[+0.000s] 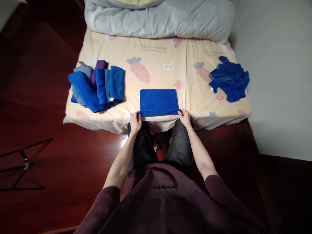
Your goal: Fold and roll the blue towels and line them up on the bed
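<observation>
While our left hand (136,122) pinches the near left corner of a blue towel (158,98), our right hand (184,117) pinches the near right corner, each with thumb and fingers closed on the fabric. The towel lies flat on the bed (156,79), just in from its near edge and midway between our other cloths, in a neat rectangle with its long sides running left to right. Along the side nearest us, a narrow strip is doubled over, and our two hands hold its ends level with each other

To our left, near the bed's left edge, folded towels (85,90) lie close together in a loose heap: several blue ones, a purple towel (99,66) and a grey towel (84,69), with a white tag (112,99) showing at the near end. To our right, well apart from our hands, a crumpled blue cloth (230,78) with green edging lies near the wall (275,81). Beyond the carrot-printed sheet, a pale quilt (158,21) is bunched across the far end. Our dark trousers (181,143) reach the bed's near side, above a reddish wooden floor (73,156)
</observation>
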### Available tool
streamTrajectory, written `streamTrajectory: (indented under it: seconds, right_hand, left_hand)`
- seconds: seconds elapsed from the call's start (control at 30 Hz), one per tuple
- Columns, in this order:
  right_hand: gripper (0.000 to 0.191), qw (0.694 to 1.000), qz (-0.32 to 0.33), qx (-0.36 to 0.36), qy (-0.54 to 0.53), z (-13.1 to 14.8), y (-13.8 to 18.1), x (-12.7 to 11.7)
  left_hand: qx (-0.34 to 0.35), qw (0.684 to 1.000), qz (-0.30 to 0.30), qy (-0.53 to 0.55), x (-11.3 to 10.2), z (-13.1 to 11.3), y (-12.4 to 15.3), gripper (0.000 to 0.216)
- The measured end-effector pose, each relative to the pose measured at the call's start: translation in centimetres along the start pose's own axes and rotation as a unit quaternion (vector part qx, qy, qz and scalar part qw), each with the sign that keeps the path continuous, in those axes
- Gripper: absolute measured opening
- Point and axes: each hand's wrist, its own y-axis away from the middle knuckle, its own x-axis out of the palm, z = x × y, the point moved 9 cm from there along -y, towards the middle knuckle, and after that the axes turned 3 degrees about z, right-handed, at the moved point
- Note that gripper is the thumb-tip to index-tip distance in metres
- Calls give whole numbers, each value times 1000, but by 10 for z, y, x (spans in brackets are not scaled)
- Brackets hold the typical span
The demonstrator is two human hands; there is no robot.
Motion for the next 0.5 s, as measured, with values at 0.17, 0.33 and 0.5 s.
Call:
streamTrajectory:
  seconds: [0.17, 0.33, 0.5]
  right_hand:
    - [36, 1000, 6, -9, 3, 4, 1, 0]
    - [41, 999, 19, -7, 31, 9, 1, 0]
    - [34, 1000, 14, 5, 19, 6, 1, 0]
  left_hand:
    - [-13, 1000, -15, 11, 0, 8, 0, 46]
    - [-27, 999, -27, 19, -1, 14, 0, 50]
    - [-26, 999, -34, 14, -3, 12, 0, 49]
